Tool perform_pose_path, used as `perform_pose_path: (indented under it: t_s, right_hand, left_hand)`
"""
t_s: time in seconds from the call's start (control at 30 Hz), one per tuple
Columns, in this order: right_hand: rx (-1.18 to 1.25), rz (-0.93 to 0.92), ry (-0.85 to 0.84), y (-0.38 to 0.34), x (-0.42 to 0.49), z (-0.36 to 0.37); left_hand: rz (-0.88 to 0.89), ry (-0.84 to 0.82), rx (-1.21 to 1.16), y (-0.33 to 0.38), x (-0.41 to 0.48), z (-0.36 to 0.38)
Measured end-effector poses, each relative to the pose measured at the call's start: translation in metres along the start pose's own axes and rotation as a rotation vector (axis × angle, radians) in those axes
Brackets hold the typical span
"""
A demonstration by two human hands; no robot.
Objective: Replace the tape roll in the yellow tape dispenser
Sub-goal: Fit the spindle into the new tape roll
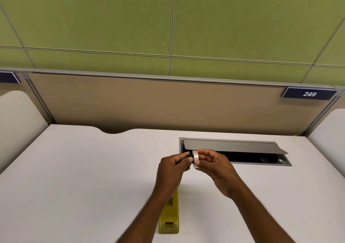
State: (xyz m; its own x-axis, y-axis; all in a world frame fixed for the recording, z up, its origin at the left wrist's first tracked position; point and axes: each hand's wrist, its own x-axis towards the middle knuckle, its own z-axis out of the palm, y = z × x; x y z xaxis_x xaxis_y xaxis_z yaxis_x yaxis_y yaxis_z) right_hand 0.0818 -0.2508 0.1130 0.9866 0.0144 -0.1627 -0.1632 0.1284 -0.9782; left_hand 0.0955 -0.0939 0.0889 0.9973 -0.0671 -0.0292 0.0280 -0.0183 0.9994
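Nearest the camera, on the white surface (74,177), the yellow tape dispenser (169,217) lies lengthwise, its near end showing a small dark slot; the left forearm crosses over its far part and hides it. Above the dispenser, both hands are raised off the surface and meet around the tape roll (195,158), a pale, translucent ring held on edge. The right hand (214,168) has its grip pinching the roll, thumb and forefinger closed on the rim. The left hand (172,170) has its grip pressed together on a small dark piece at the roll's left side, right against the ring; what that piece is cannot be made out. Just behind the hands, a grey cable hatch (235,146) is set into the surface, its lid propped partly up over a dark recess. Farther back rises a tan partition (149,103) carrying a dark plate marked 249 (309,94), with a green panelled wall (112,19) above.
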Motion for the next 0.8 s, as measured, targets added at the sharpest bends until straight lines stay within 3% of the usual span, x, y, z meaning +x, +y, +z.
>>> perform_pose_path:
  t_s: [0.43,0.8]
  right_hand:
    - [0.041,0.026,-0.100,0.002,-0.001,0.015]
    - [-0.086,0.012,-0.115,0.009,0.002,0.025]
  left_hand:
    - [0.073,0.037,0.167,0.004,-0.012,-0.009]
    - [0.169,0.027,0.325,0.005,-0.017,-0.019]
